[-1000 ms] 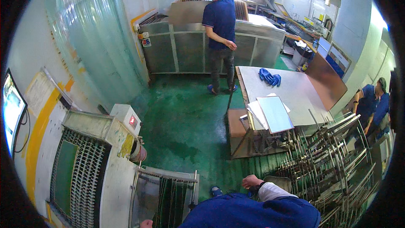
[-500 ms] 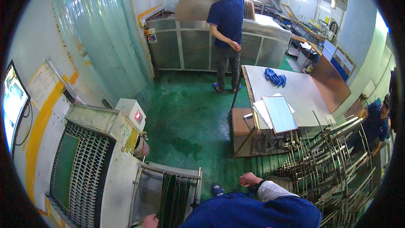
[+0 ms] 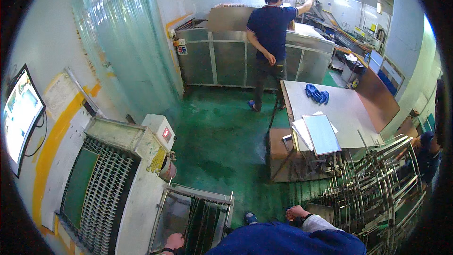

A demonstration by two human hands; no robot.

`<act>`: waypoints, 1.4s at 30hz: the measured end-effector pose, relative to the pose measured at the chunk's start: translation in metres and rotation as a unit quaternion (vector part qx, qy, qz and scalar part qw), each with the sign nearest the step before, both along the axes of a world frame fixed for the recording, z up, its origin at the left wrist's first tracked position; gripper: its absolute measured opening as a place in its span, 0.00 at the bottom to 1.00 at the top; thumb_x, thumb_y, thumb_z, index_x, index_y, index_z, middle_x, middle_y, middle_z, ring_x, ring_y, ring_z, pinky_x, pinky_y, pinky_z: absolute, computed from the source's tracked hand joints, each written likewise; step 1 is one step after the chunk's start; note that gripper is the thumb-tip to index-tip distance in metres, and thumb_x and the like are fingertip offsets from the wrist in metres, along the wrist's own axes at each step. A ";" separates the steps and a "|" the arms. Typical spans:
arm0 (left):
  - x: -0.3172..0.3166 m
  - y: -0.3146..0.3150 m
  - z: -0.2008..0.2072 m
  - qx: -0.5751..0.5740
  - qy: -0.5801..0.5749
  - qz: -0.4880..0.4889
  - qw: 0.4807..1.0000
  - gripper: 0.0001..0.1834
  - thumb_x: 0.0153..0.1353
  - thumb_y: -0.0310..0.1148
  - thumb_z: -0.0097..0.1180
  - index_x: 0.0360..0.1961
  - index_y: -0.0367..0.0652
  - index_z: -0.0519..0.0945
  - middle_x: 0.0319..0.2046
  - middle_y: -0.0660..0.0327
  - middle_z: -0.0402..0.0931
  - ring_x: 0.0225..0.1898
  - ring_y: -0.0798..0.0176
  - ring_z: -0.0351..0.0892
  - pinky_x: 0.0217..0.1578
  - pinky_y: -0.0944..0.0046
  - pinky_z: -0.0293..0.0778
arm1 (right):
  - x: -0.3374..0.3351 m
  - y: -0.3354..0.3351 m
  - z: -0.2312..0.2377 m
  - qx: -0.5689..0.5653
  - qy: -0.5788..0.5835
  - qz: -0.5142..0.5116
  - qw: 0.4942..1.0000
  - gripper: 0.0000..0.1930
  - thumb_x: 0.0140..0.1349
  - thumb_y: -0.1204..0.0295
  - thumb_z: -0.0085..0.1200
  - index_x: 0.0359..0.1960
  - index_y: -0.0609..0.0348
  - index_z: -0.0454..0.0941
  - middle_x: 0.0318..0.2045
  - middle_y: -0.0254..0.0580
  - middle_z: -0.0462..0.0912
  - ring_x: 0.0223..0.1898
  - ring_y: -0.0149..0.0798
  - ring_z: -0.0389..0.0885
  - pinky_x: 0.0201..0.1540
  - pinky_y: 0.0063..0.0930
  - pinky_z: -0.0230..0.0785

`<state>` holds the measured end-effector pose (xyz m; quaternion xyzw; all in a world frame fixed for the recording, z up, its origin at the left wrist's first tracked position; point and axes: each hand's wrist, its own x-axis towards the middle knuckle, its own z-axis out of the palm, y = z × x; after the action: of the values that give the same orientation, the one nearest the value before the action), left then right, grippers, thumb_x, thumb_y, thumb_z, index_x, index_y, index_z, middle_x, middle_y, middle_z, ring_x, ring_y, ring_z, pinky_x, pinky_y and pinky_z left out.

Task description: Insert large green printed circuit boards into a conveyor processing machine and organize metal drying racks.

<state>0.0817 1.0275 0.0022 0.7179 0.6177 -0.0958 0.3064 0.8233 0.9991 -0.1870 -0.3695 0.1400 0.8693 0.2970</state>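
Note:
My left hand [image 3: 174, 241] is low in the view, over the near left part of a metal-framed rack [image 3: 168, 216]. Its fingers look curled; what they hold, if anything, I cannot make out. Just right of that hand, several dark green panels [image 3: 204, 219] stand upright in the rack. My right hand [image 3: 296, 213] hangs in front of my body above the green floor, its fingers curled in with nothing visible in them. A dark band circles that wrist, below a white sleeve.
A roller conveyor machine [image 3: 106, 184] bearing a green panel [image 3: 79, 179] stands left. Metal racks [image 3: 382, 184] crowd the right. Beyond them is a table [image 3: 302, 99] with blue gloves [image 3: 316, 94] and a framed sheet [image 3: 322, 134]. A co-worker [image 3: 271, 33] stands at the far counter [image 3: 226, 61].
The view has swung slightly left, so things sit farther right. My left hand shows more fully, over the rack. The co-worker's right arm now stretches out to the right.

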 end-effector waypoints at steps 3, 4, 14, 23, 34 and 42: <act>0.001 -0.010 0.012 0.023 0.046 0.034 0.998 0.16 0.51 0.40 0.46 0.26 0.37 0.79 0.30 0.45 0.77 0.36 0.41 0.76 0.39 0.47 0.72 | -0.026 0.007 0.020 0.085 -0.056 0.087 0.991 0.11 0.52 0.60 0.38 0.27 0.53 0.65 0.23 0.41 0.64 0.27 0.43 0.63 0.33 0.35 0.54; 0.001 -0.014 0.015 0.046 0.064 0.047 0.996 0.15 0.51 0.39 0.46 0.26 0.37 0.79 0.29 0.45 0.77 0.35 0.41 0.76 0.38 0.47 0.72 | -0.032 0.015 0.020 0.086 -0.022 0.088 0.992 0.11 0.52 0.59 0.39 0.26 0.53 0.65 0.22 0.39 0.64 0.26 0.42 0.62 0.31 0.34 0.53; -0.007 -0.020 0.156 0.160 0.093 0.152 0.971 0.13 0.50 0.40 0.50 0.25 0.40 0.78 0.25 0.47 0.76 0.30 0.41 0.76 0.32 0.45 0.71 | -0.064 0.093 0.074 0.152 -0.014 0.156 0.976 0.14 0.62 0.61 0.35 0.36 0.57 0.68 0.29 0.43 0.72 0.33 0.46 0.69 0.32 0.36 0.63; -0.050 -0.058 0.332 0.298 -0.015 0.375 0.878 0.10 0.50 0.34 0.56 0.26 0.37 0.75 0.19 0.54 0.71 0.24 0.61 0.73 0.25 0.62 0.66 | -0.061 0.131 0.014 0.091 0.251 0.159 0.950 0.14 0.57 0.60 0.40 0.32 0.59 0.68 0.27 0.45 0.71 0.31 0.45 0.69 0.33 0.36 0.62; -0.023 -0.098 0.297 0.403 -0.587 0.588 0.384 0.12 0.60 0.37 0.54 0.43 0.45 0.72 0.35 0.65 0.75 0.37 0.68 0.73 0.35 0.64 0.69 | -0.123 0.145 0.106 0.180 -0.217 0.259 0.924 0.10 0.60 0.69 0.37 0.21 0.53 0.62 0.16 0.33 0.60 0.18 0.32 0.59 0.18 0.26 0.48; -0.040 -0.076 0.214 0.325 -0.666 0.608 0.283 0.12 0.60 0.41 0.54 0.30 0.43 0.72 0.24 0.63 0.73 0.26 0.67 0.75 0.24 0.71 0.71 | -0.128 0.151 0.129 0.257 -0.316 0.333 0.850 0.08 0.57 0.68 0.50 0.24 0.58 0.71 0.20 0.37 0.74 0.21 0.41 0.74 0.21 0.35 0.65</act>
<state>0.0422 0.9517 0.2160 -0.0090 0.4384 0.8386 0.3231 0.6949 1.1501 -0.0585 -0.5593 -0.3215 0.7572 0.1027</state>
